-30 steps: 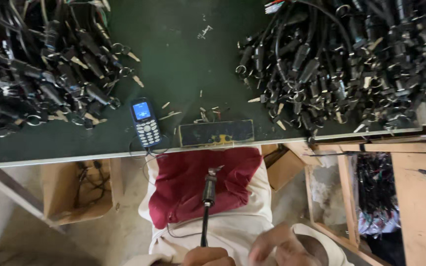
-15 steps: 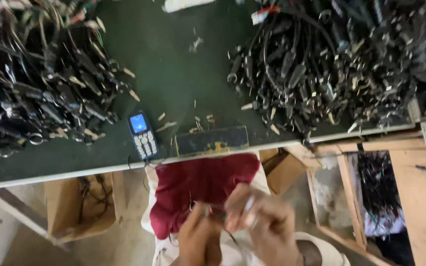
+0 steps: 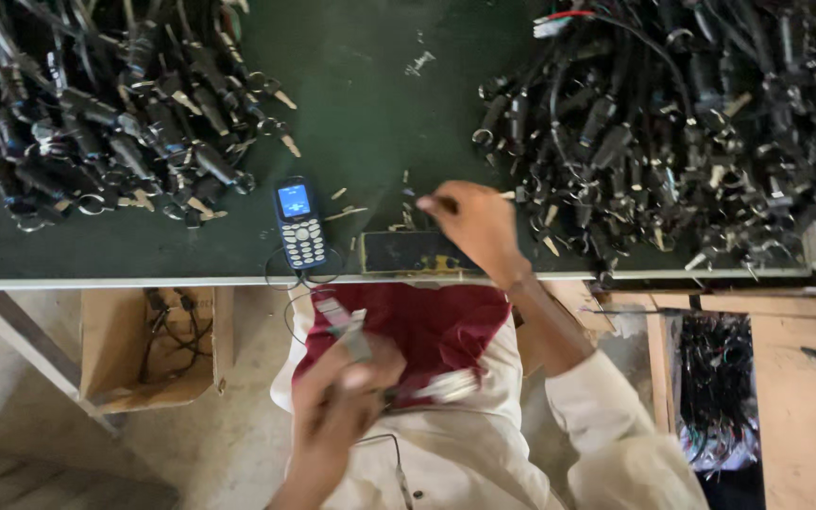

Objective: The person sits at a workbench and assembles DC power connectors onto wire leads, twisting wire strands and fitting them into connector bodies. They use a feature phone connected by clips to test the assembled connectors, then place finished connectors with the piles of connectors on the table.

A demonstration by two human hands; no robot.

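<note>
Two cable heaps (image 3: 125, 113), one phone (image 3: 298, 225), two hands (image 3: 469, 222).

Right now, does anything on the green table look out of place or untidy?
Yes. A small keypad phone lies at the front edge of the green table, among scattered pale offcuts, its thin cord hanging over the edge. The right hand reaches onto the table near the right heap of black cables.

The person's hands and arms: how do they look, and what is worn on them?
Both hands are bare, without gloves or rings that I can see. The right hand has a thin band at the wrist, and a loose cream sleeve covers that arm above the forearm. The left hand is blurred.
</note>
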